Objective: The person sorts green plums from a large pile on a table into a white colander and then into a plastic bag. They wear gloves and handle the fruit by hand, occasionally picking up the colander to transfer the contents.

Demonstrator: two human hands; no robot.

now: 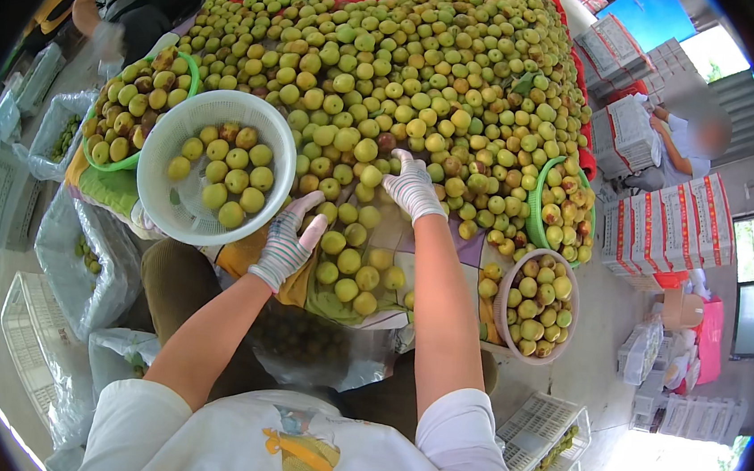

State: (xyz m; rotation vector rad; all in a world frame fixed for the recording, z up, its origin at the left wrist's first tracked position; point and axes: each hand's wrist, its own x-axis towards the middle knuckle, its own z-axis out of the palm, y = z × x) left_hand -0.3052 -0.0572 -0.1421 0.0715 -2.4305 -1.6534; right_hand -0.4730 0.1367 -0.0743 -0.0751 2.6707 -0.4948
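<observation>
Green-yellow round fruits point(349, 261), some with brown patches, cover a cloth-lined table in front of me. My left hand point(289, 241), in a striped glove, is beside the white plastic colander point(153, 179), thumb and fingers apart, with nothing seen in it. The colander holds several fruits. My right hand point(413, 186), in a matching glove, reaches in at the near edge of the pile, fingers spread among fruits. Its palm side is hidden, so whether it grips a fruit does not show. A small group of fruits lies between my forearms at the table's edge.
A full green basket point(196, 75) stands behind the colander. Another green basket point(536, 202) and a pinkish basket point(503, 300), both full, are at the right edge. Plastic-lined crates flank my legs. One person point(677, 151) is by stacked cartons point(670, 224); another point(91, 8) sits at upper left.
</observation>
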